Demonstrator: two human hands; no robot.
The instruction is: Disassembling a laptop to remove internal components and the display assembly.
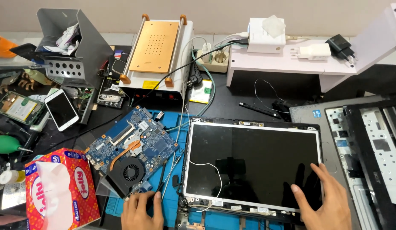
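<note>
Black laptop screen panel [253,164] lies bezel-free, motherboard [132,147] already removed to its left; right hand [327,202] rests spread flat on it, left hand [142,211] beside it pinches a screwdriver [161,183].

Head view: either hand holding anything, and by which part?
Left hand grips a thin dark tool at its lower end. Right hand holds nothing; fingers rest flat on the laptop screen panel.

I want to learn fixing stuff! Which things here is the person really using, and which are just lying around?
In use:
- laptop screen panel, right hand resting on it
- black tool, held by left hand
- blue motherboard with fan, beside the left hand

Lying about:
- tissue box
- white phone
- heating plate machine
- white charger
- green air blower
</note>
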